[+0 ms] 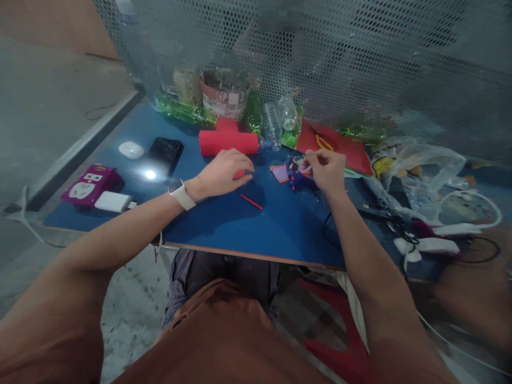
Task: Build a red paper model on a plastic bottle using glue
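Observation:
My left hand [224, 173] lies knuckles up on the blue table [256, 224], fingers curled over a small red piece [239, 174] just in front of a red foam roll [229, 142]. My right hand [328, 168] is pinched on a thin pale strip [307, 166] above a small purple craft piece [294, 173] with pink and orange paper under it. A thin red sliver [252, 201] lies on the table between my hands. A white watch is on my left wrist.
At the left lie a black phone [164, 156], white earbud case [131, 150], purple power strip [90, 184] and white charger [114, 201]. Plastic bottles [276, 122] and a paper-wrapped tub [224, 93] line the back mesh. Red sheet [340, 146], plastic bag [416, 165], scissors [388, 218], glue gun [432, 245] sit right.

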Motion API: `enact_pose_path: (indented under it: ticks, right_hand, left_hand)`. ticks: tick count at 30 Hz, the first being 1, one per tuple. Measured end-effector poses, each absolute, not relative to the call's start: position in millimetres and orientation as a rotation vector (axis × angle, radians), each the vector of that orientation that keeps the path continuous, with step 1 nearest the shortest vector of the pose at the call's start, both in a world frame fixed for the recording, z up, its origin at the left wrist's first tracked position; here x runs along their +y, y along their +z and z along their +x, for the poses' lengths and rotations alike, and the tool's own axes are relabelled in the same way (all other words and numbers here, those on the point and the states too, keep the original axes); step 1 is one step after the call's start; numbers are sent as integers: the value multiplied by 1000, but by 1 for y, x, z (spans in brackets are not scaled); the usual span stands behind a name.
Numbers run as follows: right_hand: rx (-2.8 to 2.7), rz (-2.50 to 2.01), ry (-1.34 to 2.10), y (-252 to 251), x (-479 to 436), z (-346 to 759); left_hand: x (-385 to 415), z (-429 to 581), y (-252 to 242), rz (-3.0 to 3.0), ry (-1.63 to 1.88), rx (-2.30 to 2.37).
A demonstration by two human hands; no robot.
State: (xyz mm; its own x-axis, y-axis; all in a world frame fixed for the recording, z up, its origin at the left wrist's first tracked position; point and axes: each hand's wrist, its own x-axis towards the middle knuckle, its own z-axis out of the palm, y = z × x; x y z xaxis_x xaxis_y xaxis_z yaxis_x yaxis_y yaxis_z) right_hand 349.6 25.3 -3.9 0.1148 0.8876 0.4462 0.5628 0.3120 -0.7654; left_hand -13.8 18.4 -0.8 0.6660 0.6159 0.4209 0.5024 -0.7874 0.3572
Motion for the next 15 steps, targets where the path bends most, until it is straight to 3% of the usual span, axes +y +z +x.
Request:
enact_pose_path:
  ticks: [6, 11, 15]
  right_hand:
    - [-1973, -1668, 208, 11, 22, 386]
    - [-2250, -1831, 334, 10, 25, 403]
    - [-2320, -1853, 241, 7, 23, 391]
  left_hand:
    - [46, -44, 13, 2483, 921, 1647]
    - [62, -58, 0, 2411, 855, 1806]
    - [65, -60, -9, 2401, 767, 1800]
